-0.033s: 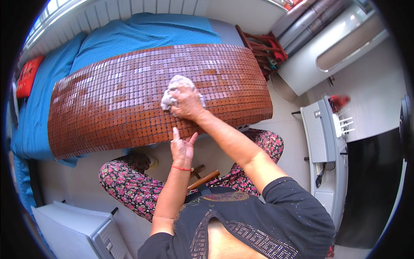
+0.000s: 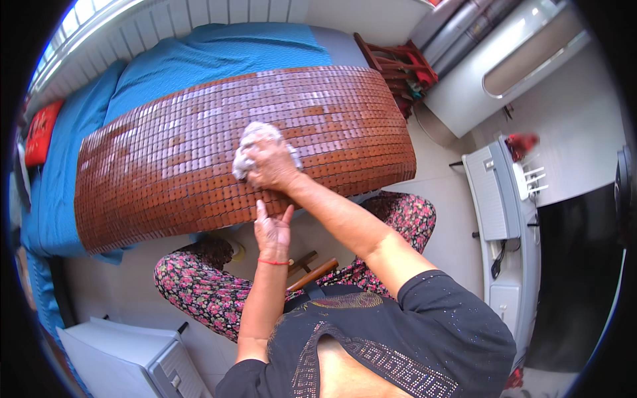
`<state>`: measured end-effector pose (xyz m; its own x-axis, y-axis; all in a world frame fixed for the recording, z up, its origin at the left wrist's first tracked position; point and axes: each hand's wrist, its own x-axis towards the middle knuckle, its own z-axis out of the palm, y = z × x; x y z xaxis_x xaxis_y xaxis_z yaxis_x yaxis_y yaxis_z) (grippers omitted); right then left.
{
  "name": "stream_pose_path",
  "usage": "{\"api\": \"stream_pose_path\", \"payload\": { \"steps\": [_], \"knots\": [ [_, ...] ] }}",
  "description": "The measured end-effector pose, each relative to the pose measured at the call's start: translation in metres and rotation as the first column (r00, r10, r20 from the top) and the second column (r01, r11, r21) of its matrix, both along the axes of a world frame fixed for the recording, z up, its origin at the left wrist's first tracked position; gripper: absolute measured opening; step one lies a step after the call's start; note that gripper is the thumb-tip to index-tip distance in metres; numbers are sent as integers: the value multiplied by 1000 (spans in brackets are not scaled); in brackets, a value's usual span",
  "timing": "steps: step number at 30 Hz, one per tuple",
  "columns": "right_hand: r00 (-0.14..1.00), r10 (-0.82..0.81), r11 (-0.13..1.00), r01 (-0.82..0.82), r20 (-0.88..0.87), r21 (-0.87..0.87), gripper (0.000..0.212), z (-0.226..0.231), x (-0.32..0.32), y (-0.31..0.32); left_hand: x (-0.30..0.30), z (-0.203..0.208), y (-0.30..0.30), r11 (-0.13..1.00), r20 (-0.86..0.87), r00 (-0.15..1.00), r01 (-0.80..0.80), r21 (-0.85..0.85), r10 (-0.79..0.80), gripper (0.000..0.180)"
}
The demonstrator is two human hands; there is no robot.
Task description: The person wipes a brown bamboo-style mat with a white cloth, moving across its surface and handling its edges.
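The right hand [image 2: 271,167] grips a crumpled pale cloth [image 2: 255,142], pressing it on the brown tile mat [image 2: 166,166] near its centre. The left hand [image 2: 272,232] lies open, fingers flat against the mat's near edge. Wiping progress cannot be judged; no wet or cleaned zone is distinguishable.

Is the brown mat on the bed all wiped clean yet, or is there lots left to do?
Hard to say what is done: the mat shows no clear wiped and unwiped parts. Right now the right hand presses a pale cloth onto the mat near its middle, by the front edge. The left hand rests at that edge, fingers up. No part can be ruled finished, so plenty may remain.
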<state>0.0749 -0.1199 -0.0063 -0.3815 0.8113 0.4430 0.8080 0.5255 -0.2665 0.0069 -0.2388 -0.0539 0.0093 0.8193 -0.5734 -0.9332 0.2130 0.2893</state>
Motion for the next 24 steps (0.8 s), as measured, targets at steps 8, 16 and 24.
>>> {"api": "stream_pose_path", "payload": {
  "steps": [8, 16, 24],
  "knots": [
    [995, 83, 988, -89, -51, -123, 46, 6, -32, -6, -24, 1, -2, 998, -71, 997, -29, 54, 33, 33],
    [999, -41, 999, 41, 35, 1, 32, 17, 70, -22, -85, -2, -34, 926, -600, 707, 308, -218, -376, 37],
    [654, -755, 639, 748, 41, -181, 43, 15, 259, -25, -91, 47, 15, 954, -953, -137, 171, 247, 271, 30]
  ]
}}
